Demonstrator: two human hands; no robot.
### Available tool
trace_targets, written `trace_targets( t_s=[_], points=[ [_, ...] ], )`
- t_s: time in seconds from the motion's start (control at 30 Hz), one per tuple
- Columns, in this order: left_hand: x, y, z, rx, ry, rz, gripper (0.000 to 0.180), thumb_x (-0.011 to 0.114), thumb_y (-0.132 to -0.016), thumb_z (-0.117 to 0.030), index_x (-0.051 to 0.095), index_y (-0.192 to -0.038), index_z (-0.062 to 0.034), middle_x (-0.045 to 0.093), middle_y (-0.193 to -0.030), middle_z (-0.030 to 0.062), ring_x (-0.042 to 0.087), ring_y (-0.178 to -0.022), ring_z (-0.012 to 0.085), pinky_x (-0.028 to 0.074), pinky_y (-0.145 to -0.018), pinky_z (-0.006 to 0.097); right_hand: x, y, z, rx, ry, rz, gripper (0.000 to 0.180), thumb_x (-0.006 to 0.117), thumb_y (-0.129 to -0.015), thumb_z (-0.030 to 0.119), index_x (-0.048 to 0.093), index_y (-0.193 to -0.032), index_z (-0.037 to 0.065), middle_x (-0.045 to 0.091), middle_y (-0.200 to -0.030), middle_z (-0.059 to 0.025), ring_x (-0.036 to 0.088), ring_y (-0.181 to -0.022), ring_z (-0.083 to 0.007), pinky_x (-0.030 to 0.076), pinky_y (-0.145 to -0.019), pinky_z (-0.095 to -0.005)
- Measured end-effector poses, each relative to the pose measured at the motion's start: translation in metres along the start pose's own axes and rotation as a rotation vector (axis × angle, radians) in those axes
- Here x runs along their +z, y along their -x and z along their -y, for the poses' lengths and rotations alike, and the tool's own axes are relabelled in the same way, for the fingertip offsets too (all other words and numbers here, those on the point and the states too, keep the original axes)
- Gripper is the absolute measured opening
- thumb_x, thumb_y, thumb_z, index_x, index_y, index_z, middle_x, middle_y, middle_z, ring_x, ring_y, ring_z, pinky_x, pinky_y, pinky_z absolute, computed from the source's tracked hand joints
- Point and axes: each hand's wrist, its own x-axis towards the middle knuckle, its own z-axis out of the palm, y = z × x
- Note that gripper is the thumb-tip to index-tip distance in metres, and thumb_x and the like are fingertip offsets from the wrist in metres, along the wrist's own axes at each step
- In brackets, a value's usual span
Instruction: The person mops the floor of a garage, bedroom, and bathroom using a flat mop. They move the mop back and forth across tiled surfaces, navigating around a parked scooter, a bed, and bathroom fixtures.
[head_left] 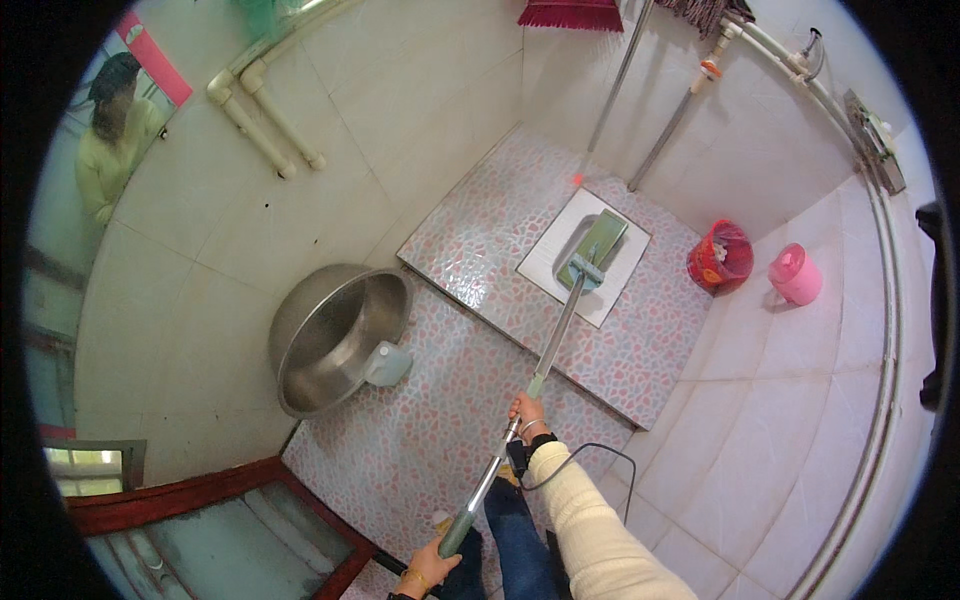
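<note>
I hold a long-handled flat mop with both hands. My right hand (527,409) grips the metal pole (556,343) midway along. At the bottom of the picture my left hand (427,572) grips the pole's green end grip. The green mop head (598,249) lies inside the white squat toilet pan (560,235), which is set in a raised step of pink pebble-pattern tiles (480,220). A black cable runs from a band at my right wrist. My legs in blue jeans (515,545) show below.
A big steel basin (330,335) leans on the left wall, with a whitish plastic jug (388,364) against it. A red basket (719,256) and a pink container (795,273) stand on the right. Brooms and pipes line the far wall. A wood-framed door (200,500) is lower left.
</note>
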Motion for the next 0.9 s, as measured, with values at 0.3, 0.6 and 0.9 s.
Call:
trace_targets(
  t_s=[0.3,0.6,0.9],
  points=[
    [0.004,0.058,0.021,0.010,0.133,-0.048,0.046,0.068,-0.078,-0.029,0.060,-0.114,-0.0037,0.068,-0.088,0.0132,0.064,-0.077,0.0250,0.049,-0.068,0.038,0.001,0.051,-0.038,-0.024,0.046,-0.036,0.015,0.053,-0.083,0.010,0.045,-0.071,0.005,0.044,-0.053,-0.0038,0.044,-0.040,-0.0164,0.039,-0.037,-0.0289],
    [-0.004,0.188,0.134,-0.023,0.271,-0.056,0.042,0.069,-0.076,-0.029,0.060,-0.110,-0.0058,0.055,-0.065,0.0008,0.044,-0.049,0.0099,0.036,-0.045,0.028,-0.015,0.182,-0.153,0.066,0.052,-0.047,0.011,0.053,-0.085,0.012,0.045,-0.077,0.008,0.045,-0.057,-0.0025,0.045,-0.043,-0.0152,0.038,-0.037,-0.0276],
    [0.004,0.244,0.282,0.065,-0.037,-0.236,0.055,0.072,-0.073,-0.033,0.057,-0.115,-0.0007,0.065,-0.086,0.0128,0.061,-0.081,0.0275,0.048,-0.073,0.038,-0.021,0.277,-0.260,0.134,0.112,-0.021,0.012,0.055,-0.083,0.012,0.046,-0.077,0.006,0.046,-0.058,-0.0041,0.045,-0.042,-0.0159,0.039,-0.036,-0.0292]
  ],
)
